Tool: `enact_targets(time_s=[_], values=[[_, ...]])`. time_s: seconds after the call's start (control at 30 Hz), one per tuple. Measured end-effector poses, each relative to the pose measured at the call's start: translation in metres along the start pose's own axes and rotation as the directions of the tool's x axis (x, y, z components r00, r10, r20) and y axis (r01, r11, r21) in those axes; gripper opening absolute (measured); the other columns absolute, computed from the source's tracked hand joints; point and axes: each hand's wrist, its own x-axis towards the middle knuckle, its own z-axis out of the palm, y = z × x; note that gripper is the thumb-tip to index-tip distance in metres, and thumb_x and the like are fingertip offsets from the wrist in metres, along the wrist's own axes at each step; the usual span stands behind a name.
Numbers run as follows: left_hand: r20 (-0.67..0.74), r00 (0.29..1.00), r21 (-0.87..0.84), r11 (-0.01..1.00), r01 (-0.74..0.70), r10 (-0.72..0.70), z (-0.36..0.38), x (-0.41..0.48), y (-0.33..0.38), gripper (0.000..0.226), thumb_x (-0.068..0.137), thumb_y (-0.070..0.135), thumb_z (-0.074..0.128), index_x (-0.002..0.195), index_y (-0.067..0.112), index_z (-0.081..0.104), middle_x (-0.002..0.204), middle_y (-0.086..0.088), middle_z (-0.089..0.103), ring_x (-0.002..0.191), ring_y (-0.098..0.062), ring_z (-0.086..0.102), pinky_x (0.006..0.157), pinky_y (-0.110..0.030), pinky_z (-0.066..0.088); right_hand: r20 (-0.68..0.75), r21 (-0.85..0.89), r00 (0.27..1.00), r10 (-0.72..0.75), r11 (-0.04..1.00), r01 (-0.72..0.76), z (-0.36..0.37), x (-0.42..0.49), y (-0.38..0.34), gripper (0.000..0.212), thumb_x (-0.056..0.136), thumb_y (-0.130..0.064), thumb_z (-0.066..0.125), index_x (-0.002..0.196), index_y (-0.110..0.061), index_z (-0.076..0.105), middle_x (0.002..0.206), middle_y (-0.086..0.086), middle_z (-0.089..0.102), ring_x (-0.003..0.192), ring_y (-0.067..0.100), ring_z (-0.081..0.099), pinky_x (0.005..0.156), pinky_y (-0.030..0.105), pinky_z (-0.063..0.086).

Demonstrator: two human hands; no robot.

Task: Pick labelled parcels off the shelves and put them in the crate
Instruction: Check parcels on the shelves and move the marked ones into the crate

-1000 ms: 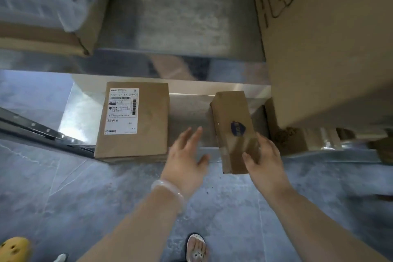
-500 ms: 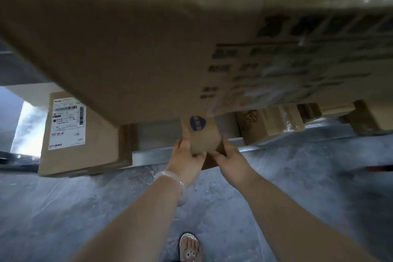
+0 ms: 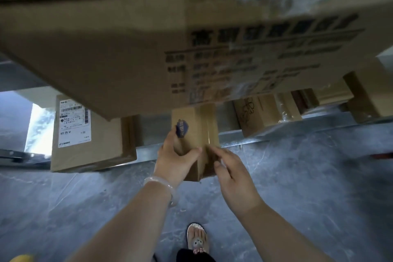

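My left hand (image 3: 174,160): fingers wrapped round the small taped parcel (image 3: 196,140), at 12 o'clock.
My right hand (image 3: 234,178): fingers half open, fingertips on its right edge.
Labelled box (image 3: 89,140): at 9 o'clock.

floor (image 3: 308,187): grey marbled tile; shelf edge (image 3: 234,141): bare metal; light: dim

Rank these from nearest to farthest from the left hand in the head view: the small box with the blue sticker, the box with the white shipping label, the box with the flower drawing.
1. Small box with the blue sticker: held in the left hand.
2. Box with the white shipping label: on the shelf, off to the left.
3. Box with the flower drawing: on the shelf, off to the right and further back.
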Motion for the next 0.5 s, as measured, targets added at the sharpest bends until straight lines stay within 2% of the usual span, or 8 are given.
enact_targets(time_s=[0.07, 0.13, 0.2, 0.27, 0.33, 0.37, 0.43, 0.5], values=[[0.034, 0.999, -0.074, 0.997, 0.001, 0.002, -0.005, -0.010, 0.001, 0.074, 0.083, 0.037, 0.072, 0.145, 0.044, 0.032, 0.124, 0.008, 0.057, 0.101, -0.009, 0.060, 0.080, -0.024, 0.048, -0.071, 0.031, 0.993, 0.094, 0.995, -0.092, -0.006, 0.002, 0.000, 0.045, 0.099, -0.021, 0.051, 0.140, -0.037, 0.043, 0.134, -0.019, 0.045, 0.127, -0.008, 0.039, 0.109, 0.017, 0.032], [0.093, 0.996, -0.195, 0.980, 0.024, -0.006, -0.009, -0.019, -0.001, 0.068, 0.087, 0.031, 0.070, 0.142, 0.048, 0.034, 0.120, 0.007, 0.063, 0.101, -0.013, 0.065, 0.087, -0.032, 0.054, -0.051, 0.137, 0.965, 0.257, 0.959, -0.249, -0.013, 0.003, -0.005, 0.059, 0.096, -0.033, 0.057, 0.149, -0.034, 0.031, 0.146, -0.014, 0.039, 0.135, 0.004, 0.037, 0.111, 0.029, 0.032], [0.142, 0.989, -0.281, 0.957, 0.067, -0.027, -0.011, -0.027, -0.003, 0.058, 0.090, 0.029, 0.066, 0.136, 0.051, 0.039, 0.119, 0.003, 0.066, 0.104, -0.018, 0.066, 0.092, -0.042, 0.055, 0.044, 0.267, 0.938, 0.343, 0.901, -0.342, -0.017, 0.002, -0.009, 0.055, 0.096, -0.035, 0.057, 0.147, -0.036, 0.036, 0.141, -0.015, 0.048, 0.123, 0.003, 0.050, 0.100, 0.024, 0.039], [0.172, 0.984, -0.286, 0.954, 0.088, -0.039, -0.012, -0.034, -0.004, 0.050, 0.093, 0.035, 0.061, 0.136, 0.053, 0.042, 0.121, 0.005, 0.065, 0.108, -0.019, 0.065, 0.094, -0.045, 0.054, 0.078, 0.288, 0.950, 0.303, 0.905, -0.313, -0.017, -0.002, -0.013, 0.036, 0.098, -0.030, 0.053, 0.132, -0.043, 0.052, 0.124, -0.019, 0.061, 0.101, -0.008, 0.059, 0.082, 0.014, 0.046], [0.167, 0.986, -0.214, 0.976, 0.051, -0.015, -0.012, -0.035, -0.008, 0.046, 0.093, 0.044, 0.054, 0.136, 0.054, 0.045, 0.130, 0.010, 0.058, 0.114, -0.013, 0.060, 0.097, -0.038, 0.052, 0.067, 0.286, 0.967, 0.246, 0.924, -0.255, -0.012, -0.008, -0.015, 0.031, 0.100, -0.027, 0.050, 0.120, -0.049, 0.056, 0.107, -0.030, 0.064, 0.090, -0.015, 0.060, 0.070, 0.007, 0.047], [0.140, 0.990, -0.139, 0.990, 0.010, 0.010, -0.012, -0.034, -0.011, 0.044, 0.093, 0.045, 0.052, 0.136, 0.051, 0.048, 0.134, 0.011, 0.053, 0.114, -0.010, 0.056, 0.098, -0.033, 0.048, 0.059, 0.294, 0.972, 0.228, 0.926, -0.235, -0.010, -0.012, -0.016, 0.031, 0.101, -0.028, 0.048, 0.119, -0.050, 0.057, 0.103, -0.034, 0.064, 0.091, -0.018, 0.059, 0.070, 0.004, 0.046], [0.043, 0.998, 0.027, 0.999, -0.039, 0.038, -0.013, -0.033, -0.015, 0.040, 0.096, 0.038, 0.048, 0.136, 0.043, 0.051, 0.133, 0.008, 0.049, 0.110, -0.010, 0.053, 0.095, -0.030, 0.045, 0.015, 0.314, 0.979, 0.204, 0.929, -0.198, -0.003, -0.018, -0.015, 0.031, 0.102, -0.032, 0.045, 0.125, -0.047, 0.058, 0.110, -0.036, 0.060, 0.105, -0.017, 0.055, 0.080, 0.003, 0.045], [0.014, 0.998, 0.079, 0.995, -0.062, 0.061, -0.013, -0.034, -0.019, 0.051, 0.093, 0.038, 0.053, 0.142, 0.045, 0.040, 0.133, 0.007, 0.054, 0.111, -0.011, 0.057, 0.097, -0.035, 0.050, -0.033, 0.270, 0.983, 0.179, 0.949, -0.163, 0.004, -0.025, -0.015, 0.033, 0.101, -0.038, 0.042, 0.131, -0.043, 0.054, 0.123, -0.032, 0.050, 0.114, -0.018, 0.046, 0.089, 0.001, 0.036]])
